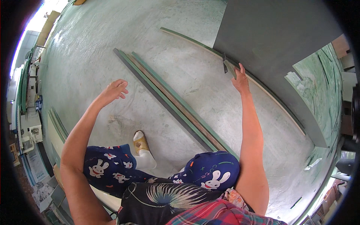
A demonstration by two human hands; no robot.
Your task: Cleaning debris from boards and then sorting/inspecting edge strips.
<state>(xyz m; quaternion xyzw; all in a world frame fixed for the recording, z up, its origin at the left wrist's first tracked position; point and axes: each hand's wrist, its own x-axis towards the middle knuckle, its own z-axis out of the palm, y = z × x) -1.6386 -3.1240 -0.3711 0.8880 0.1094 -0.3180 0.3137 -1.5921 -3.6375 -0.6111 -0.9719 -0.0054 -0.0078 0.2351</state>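
Observation:
My right hand [241, 80] reaches forward to a long, thin strip [273, 98] with a pale face and a green edge, which lies along a large dark grey panel. Its fingers close on a small angled piece [229, 67] that looks like a metal bracket, with a dark plate at its far end. The bracket sits against the strip; whether it is fastened there I cannot tell. My left hand [114, 91] hovers over the floor with loosely bent fingers and nothing in it. Between my hands lies a bundle of long strips [165, 98], dark grey, brown and green, side by side.
The large grey panel [270, 30] covers the far right, with a notch cut in its near side. Greenish concrete floor [86, 48] spreads around. My slippered foot [140, 144] is left of the bundle. Shelves and stacked items [28, 127] line the left; more clutter stands right.

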